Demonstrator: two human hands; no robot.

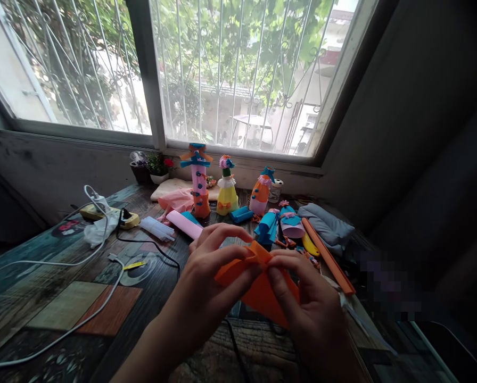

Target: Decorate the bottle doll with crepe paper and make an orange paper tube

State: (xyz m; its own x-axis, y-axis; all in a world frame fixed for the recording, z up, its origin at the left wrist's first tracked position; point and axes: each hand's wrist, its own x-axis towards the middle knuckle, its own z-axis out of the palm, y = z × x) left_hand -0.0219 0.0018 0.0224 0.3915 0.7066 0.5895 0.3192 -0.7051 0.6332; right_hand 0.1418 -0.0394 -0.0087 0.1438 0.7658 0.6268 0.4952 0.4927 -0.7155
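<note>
Dark wooden desk (42, 276) w/ painted patchwork top, set under the window. Far edge: three upright paper figures, i.e. tall pink-and-orange tube figure (199, 181), yellow cone figure (227, 192), orange-and-pink figure (260, 194). Near them a pink rolled paper tube (184, 223), blue folded paper fans (267, 227), grey folded cloth (327, 223), long orange paper strip (328, 256). Left side: yellow power strip (103, 214) w/ white cable (63, 260) & black cable (150, 244) trailing across the top; clear glue sticks (157, 227) beside it.
</note>
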